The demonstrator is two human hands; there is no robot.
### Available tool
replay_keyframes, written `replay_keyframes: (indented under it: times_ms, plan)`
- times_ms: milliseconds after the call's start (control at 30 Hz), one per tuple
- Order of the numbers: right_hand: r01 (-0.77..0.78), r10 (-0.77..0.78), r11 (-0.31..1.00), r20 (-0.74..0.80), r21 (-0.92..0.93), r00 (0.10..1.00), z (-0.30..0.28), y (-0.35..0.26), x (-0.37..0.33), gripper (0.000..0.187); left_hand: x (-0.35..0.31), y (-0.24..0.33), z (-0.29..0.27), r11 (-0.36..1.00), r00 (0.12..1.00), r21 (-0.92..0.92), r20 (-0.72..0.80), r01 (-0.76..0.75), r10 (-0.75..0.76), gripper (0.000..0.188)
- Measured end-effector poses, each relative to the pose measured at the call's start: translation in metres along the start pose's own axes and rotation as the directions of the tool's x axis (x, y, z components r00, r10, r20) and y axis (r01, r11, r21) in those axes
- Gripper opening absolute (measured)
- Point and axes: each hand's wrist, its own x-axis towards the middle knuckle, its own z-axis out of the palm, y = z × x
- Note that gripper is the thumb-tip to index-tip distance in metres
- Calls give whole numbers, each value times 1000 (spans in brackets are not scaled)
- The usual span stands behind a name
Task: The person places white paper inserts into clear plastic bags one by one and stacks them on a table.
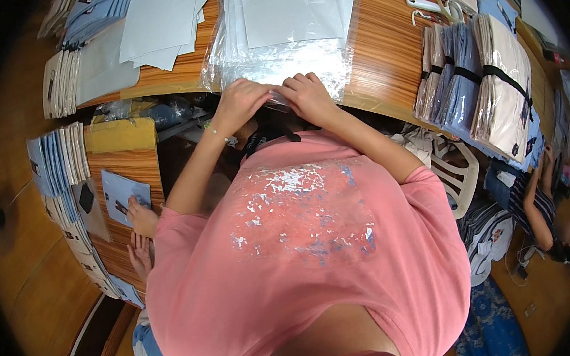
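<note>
1. Pinching clear plastic (284, 65) by its near edge, with left hand (241, 100) and right hand (308, 98) close together.
2. Find it at the near middle of the worktop (382, 52), with a pale sheet (293, 12) inside or atop; cannot tell which.
3. Judge probably done the banded garment bundles (501, 106) at the worktop's right.
4. Judge unfinished the handled edge, not visibly sealed, and perhaps the white sheets (158, 25) at the worktop's left.

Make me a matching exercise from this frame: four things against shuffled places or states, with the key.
1. Glossy clear plastic bag
2. Fanned white rectangular sheets
3. White slatted plastic chair
4. Folded cream and blue garments in clear plastic

A. Strapped with black bands
B. Below the striped brown table's right end in the picture
C. At the left hand and right hand
D. On the table's left side

Pairs: 1-C, 2-D, 3-B, 4-A
</note>
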Motion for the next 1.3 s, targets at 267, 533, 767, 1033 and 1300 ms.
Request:
replay_keyframes:
  times_ms: [267,533,767,1033,1300]
  plan:
    - [-79,81,988,11,-133,997,-24,37,-51,52,-9,13,8,998,959,55,-279,-23,37,34]
    - [61,-62,996,-15,-62,998,-20,17,-26,54,4,24,42,998,931,58,-364,13,9,23]
    - [-63,50,991,-107,-122,993,-32,56,-81,36,-18,17,38,989,928,145,-371,14,41,11]
    - [-144,153,986,-127,82,980,-34,79,-83,12,-27,14,52,958,859,-104,-426,267,-286,10]
    - [-422,452,858,-43,292,891,-34,75,-67,11,-19,12,56,842,754,-309,-380,443,-536,13]
